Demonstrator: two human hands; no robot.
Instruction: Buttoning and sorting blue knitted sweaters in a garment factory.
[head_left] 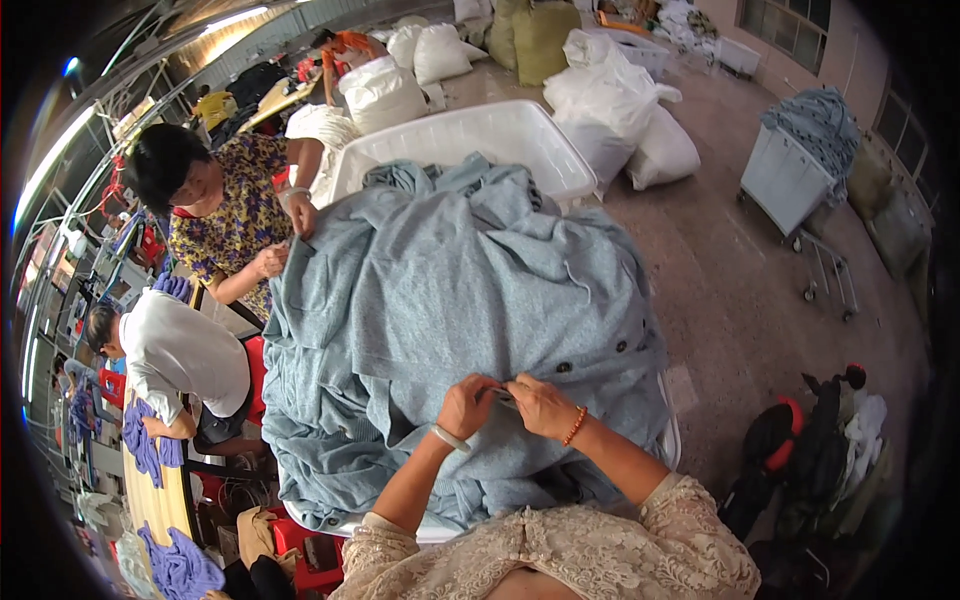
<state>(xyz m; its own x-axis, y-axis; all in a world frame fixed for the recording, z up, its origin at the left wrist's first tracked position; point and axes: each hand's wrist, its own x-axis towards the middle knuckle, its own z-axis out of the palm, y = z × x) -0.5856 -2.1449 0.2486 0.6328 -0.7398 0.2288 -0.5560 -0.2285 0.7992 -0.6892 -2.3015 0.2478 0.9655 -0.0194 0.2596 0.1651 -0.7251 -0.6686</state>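
Observation:
A large heap of grey-blue knitted garments [440,290] fills the space before me, rising over the rim of a white bin. At its near side my left hand [466,408] pinches the edge of a grey-blue cardigan [560,410]. My right hand [543,407] grips the same edge just beside it, the fingertips of both hands almost meeting. Dark buttons [564,367] show on the knit a little beyond my right hand. What lies between my fingertips is too small to make out. Across the heap, a co-worker's hands [285,240] hold its far left edge.
Behind the heap stands a white plastic tub [470,135], with white sacks [615,110] next to it. A wheeled cart [790,170] piled with similar garments is at the right. On the left, a seated person [190,350] works at a table with purple garments [180,565].

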